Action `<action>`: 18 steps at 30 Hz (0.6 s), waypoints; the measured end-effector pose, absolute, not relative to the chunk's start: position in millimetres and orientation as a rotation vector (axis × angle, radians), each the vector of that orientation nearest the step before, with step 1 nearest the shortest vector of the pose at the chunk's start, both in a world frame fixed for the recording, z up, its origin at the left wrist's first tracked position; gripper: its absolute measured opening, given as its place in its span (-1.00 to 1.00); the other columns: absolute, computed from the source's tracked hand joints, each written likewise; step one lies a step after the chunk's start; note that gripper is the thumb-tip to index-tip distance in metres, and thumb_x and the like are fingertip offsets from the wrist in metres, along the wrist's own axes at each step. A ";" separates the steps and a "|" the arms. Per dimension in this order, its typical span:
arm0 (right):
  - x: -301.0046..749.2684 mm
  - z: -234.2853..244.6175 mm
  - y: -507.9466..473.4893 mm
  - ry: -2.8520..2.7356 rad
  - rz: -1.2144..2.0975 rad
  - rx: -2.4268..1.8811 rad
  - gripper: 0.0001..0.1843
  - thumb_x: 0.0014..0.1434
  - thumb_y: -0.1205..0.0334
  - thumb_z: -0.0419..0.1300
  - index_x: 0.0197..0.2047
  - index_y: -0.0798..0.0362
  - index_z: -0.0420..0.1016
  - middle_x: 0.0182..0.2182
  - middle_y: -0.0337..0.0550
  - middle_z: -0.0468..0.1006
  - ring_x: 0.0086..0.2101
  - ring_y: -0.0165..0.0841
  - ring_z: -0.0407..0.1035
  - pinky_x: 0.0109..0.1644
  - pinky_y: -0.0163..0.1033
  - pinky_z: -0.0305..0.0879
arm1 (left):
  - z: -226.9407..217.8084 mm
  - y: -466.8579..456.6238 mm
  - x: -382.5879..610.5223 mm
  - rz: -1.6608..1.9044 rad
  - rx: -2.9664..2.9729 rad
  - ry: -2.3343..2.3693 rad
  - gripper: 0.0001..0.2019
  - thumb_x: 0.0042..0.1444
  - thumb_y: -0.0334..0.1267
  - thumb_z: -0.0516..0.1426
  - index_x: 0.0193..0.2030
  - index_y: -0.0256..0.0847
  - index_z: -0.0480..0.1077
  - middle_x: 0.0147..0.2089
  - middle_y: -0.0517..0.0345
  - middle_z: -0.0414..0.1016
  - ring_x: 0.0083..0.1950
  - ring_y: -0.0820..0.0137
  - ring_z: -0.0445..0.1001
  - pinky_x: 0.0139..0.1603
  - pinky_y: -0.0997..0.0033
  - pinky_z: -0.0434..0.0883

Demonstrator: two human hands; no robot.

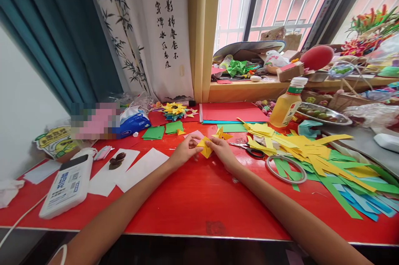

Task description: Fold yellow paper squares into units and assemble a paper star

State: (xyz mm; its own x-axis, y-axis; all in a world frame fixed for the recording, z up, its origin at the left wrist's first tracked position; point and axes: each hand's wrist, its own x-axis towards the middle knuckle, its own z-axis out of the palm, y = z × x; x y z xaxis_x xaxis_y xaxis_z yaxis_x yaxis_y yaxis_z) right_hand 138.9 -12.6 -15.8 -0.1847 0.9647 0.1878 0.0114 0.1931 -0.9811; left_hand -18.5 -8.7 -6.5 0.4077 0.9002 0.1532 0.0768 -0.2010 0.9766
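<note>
Both of my hands meet over the middle of the red table, with a folded yellow paper piece [206,148] between them. My left hand [184,151] pinches its left edge between thumb and fingers. On the other side, my right hand [222,153] grips the same piece, its fingers curled. Just behind the right hand lies another folded yellow paper shape [221,133]. Pink paper [195,134] shows behind the left fingers. Scissors [254,152] with black handles lie right of my right hand. A yellow and blue folded-paper ring [174,111] sits farther back.
Yellow paper strips [289,144] and green and blue ones pile up at the right, beside a tape roll [286,169]. A juice bottle [287,102] stands behind them. Coloured sheets [232,112] lie at the back. White papers [141,169] and a white device [67,186] occupy the left.
</note>
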 end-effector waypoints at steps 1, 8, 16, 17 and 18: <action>138.6 -15.4 -12.9 -1.450 1.197 -0.980 -0.74 0.00 0.07 0.06 -0.51 0.11 0.28 -0.57 -0.25 0.34 -0.56 -0.46 0.21 -0.51 -0.37 0.12 | -6.7 -9.8 -17.9 0.992 1.592 0.866 -0.66 -0.10 -0.19 0.13 -0.17 -0.18 0.17 -0.46 0.28 0.27 -0.55 0.53 0.34 -0.58 0.51 0.37; 135.6 -13.0 -15.4 -1.429 1.270 -0.931 -0.63 0.11 -0.07 -0.12 -0.45 0.07 0.19 -0.77 -0.32 0.26 -0.74 -0.45 0.20 -0.68 -0.39 0.06 | -3.8 -11.0 -19.5 1.109 1.580 0.926 -0.83 -0.07 -0.21 0.09 -0.38 -0.27 0.25 -0.51 0.26 0.27 -0.54 0.54 0.33 -0.49 0.46 0.42; 135.5 -10.8 -14.3 -1.464 1.354 -0.843 -0.74 0.01 0.03 0.07 -0.42 0.07 0.21 -0.69 -0.34 0.35 -0.67 -0.47 0.30 -0.60 -0.40 0.18 | 1.1 -10.8 -21.6 1.220 1.488 0.962 -0.71 -0.08 -0.23 0.11 -0.17 -0.22 0.24 -0.47 0.27 0.27 -0.51 0.54 0.36 -0.49 0.47 0.42; 135.5 -10.5 -14.3 -1.454 1.356 -0.849 -0.75 0.01 0.04 0.07 -0.41 0.07 0.22 -0.69 -0.34 0.35 -0.67 -0.47 0.30 -0.60 -0.40 0.18 | 1.1 -10.8 -21.4 1.208 1.477 0.968 -0.69 -0.08 -0.22 0.11 -0.16 -0.23 0.24 -0.46 0.26 0.29 -0.51 0.54 0.37 -0.49 0.47 0.42; 135.5 -10.0 -14.5 -1.442 1.358 -0.853 -0.77 0.01 0.06 0.07 -0.40 0.08 0.23 -0.68 -0.33 0.35 -0.67 -0.47 0.30 -0.60 -0.40 0.19 | 0.9 -10.8 -21.2 1.194 1.466 0.975 -0.68 -0.09 -0.21 0.11 -0.16 -0.25 0.25 -0.45 0.24 0.30 -0.51 0.54 0.37 -0.48 0.47 0.42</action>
